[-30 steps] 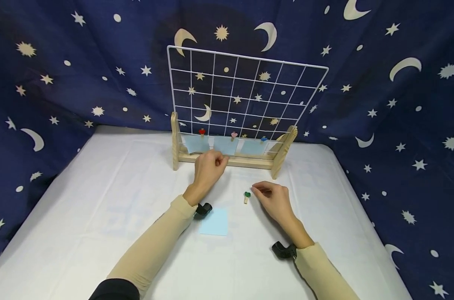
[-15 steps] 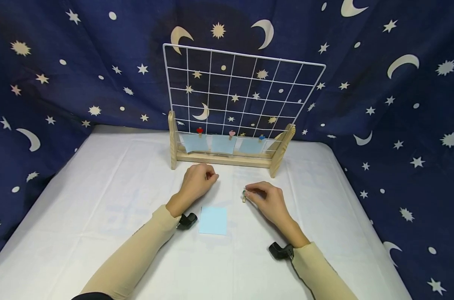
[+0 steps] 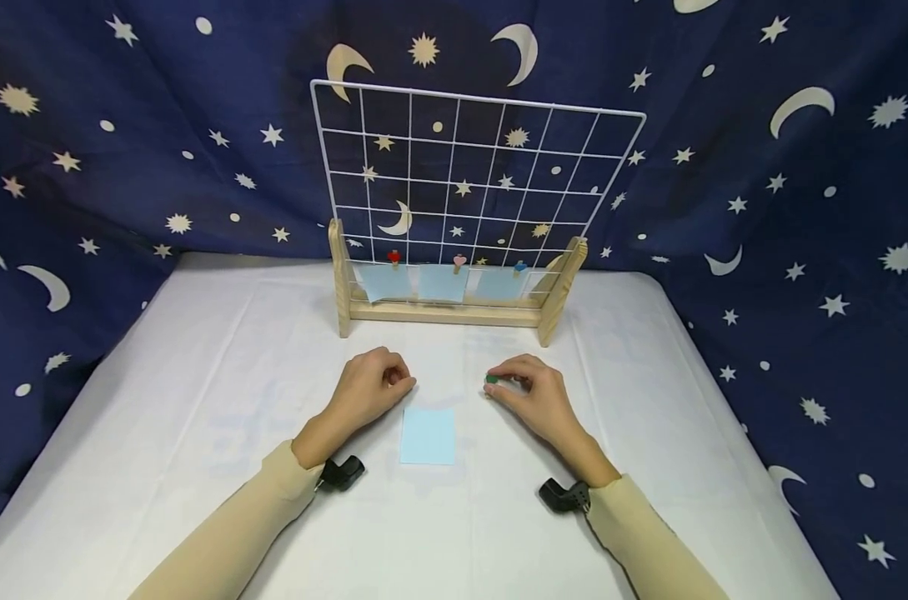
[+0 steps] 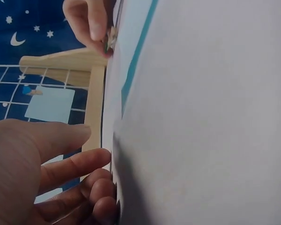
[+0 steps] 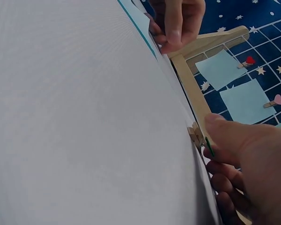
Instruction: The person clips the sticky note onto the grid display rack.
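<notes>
My right hand (image 3: 538, 393) pinches a small wooden clothespin (image 5: 195, 135) with a green heart on it, low over the white tabletop. In the head view its fingers cover most of the clothespin, and the green heart shows at the fingertips. My left hand (image 3: 367, 385) holds nothing; its fingers are loosely bent beside the far left corner of a pale blue paper square (image 3: 428, 437). That square lies flat on the table between the two hands.
Behind the hands stands a white wire grid (image 3: 474, 179) in a wooden base (image 3: 446, 315). Three blue paper squares hang low on it, held by clothespins with a red heart (image 3: 394, 258), a pink heart (image 3: 459, 262) and a blue heart (image 3: 519, 268). A starry navy cloth (image 3: 724, 167) surrounds the table.
My left hand has drawn back from the grid's base toward the near left, beside the paper square. My right hand has closed its fingertips on the green-heart clothespin, which lay loose on the table earlier.
</notes>
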Action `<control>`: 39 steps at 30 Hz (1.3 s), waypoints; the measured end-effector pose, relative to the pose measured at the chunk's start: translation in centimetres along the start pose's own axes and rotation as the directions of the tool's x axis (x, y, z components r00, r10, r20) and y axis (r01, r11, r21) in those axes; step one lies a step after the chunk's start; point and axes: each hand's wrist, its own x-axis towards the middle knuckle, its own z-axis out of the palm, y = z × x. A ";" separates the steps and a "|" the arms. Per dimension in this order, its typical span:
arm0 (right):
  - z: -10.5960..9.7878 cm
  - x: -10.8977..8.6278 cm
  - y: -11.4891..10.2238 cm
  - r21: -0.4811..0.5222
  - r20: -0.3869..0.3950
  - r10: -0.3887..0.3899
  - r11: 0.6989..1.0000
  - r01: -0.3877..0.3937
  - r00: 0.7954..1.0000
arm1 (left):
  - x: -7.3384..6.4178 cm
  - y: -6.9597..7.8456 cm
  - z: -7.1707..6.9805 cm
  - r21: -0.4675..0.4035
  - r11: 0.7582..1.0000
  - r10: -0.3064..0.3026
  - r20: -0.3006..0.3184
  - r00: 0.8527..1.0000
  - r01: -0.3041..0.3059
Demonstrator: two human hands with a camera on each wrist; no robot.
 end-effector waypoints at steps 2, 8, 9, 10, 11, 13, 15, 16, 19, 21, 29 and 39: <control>0.0 0.0 0.1 0.006 0.015 0.004 1.000 -0.004 1.000 | -0.6 -0.1 0.0 -0.026 1.000 -0.006 -0.005 1.000 0.006; 0.0 0.0 0.3 0.001 0.019 -0.011 1.000 0.011 1.000 | -1.9 0.1 0.1 -0.070 0.998 0.006 0.010 1.000 -0.005; 0.0 0.0 0.4 0.000 0.014 -0.019 1.000 0.019 1.000 | -2.0 0.2 0.0 -0.062 0.998 0.015 0.018 1.000 -0.014; 0.0 0.0 0.5 0.001 0.012 -0.025 1.000 0.025 1.000 | -2.0 0.4 -0.1 -0.052 0.998 0.022 0.030 0.999 -0.020; 0.1 0.0 0.6 0.005 0.012 -0.033 0.999 0.033 0.999 | -2.1 0.5 -0.3 -0.035 0.999 0.026 0.046 0.999 -0.024; 0.2 -0.1 0.8 0.014 0.016 -0.046 0.999 0.046 0.999 | -2.3 0.9 -0.6 0.001 1.000 0.026 0.088 0.996 -0.026; 0.2 -0.2 0.9 0.021 0.018 -0.052 0.998 0.052 0.998 | -2.4 1.3 -0.8 0.029 0.999 0.030 0.136 0.990 -0.034; 0.2 -0.2 1.0 0.023 0.017 -0.051 0.998 0.051 0.999 | -2.4 1.5 -0.9 0.037 0.998 0.036 0.158 0.987 -0.043; 0.1 -0.3 1.1 0.033 0.007 -0.048 0.998 0.048 0.999 | -2.4 1.9 -0.9 0.036 0.998 0.050 0.203 0.978 -0.058; 0.0 -0.3 1.2 0.043 0.004 -0.041 0.998 0.041 0.999 | -2.3 2.0 -0.9 0.030 0.998 0.050 0.213 0.976 -0.057; 0.0 0.0 1.3 0.069 0.026 -0.014 0.998 0.012 1.000 | -2.4 2.5 -0.9 0.048 0.998 0.028 0.204 0.979 -0.038; -0.2 0.2 1.3 0.072 0.021 -0.022 0.997 0.020 1.000 | -2.4 3.3 -0.9 0.070 0.997 -0.003 0.193 0.981 -0.011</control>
